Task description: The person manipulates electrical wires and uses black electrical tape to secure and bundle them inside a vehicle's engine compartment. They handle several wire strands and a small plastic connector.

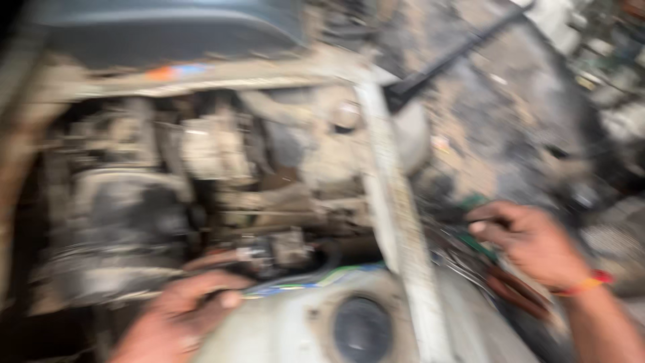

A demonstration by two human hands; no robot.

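Note:
The picture is blurred by motion. A dusty, grimy motorcycle engine [201, 181] fills the left and middle under a pale frame tube [396, 202]. My left hand [178, 316] rests low at the engine's base, fingers curled near a bundle of coloured wires [302, 282]; whether it grips anything is unclear. My right hand [531, 242], with a red and yellow thread on the wrist, reaches among tools lying on the right, fingers bent over a green-handled tool [477, 222]. I cannot tell if it holds that tool.
A pale tank or cover [302, 329] with a dark round opening [363, 329] sits at the bottom middle. Red-handled pliers [517, 296] lie under my right wrist. Dirty ground [510, 114] lies at the upper right, with a dark rod [457, 54] across it.

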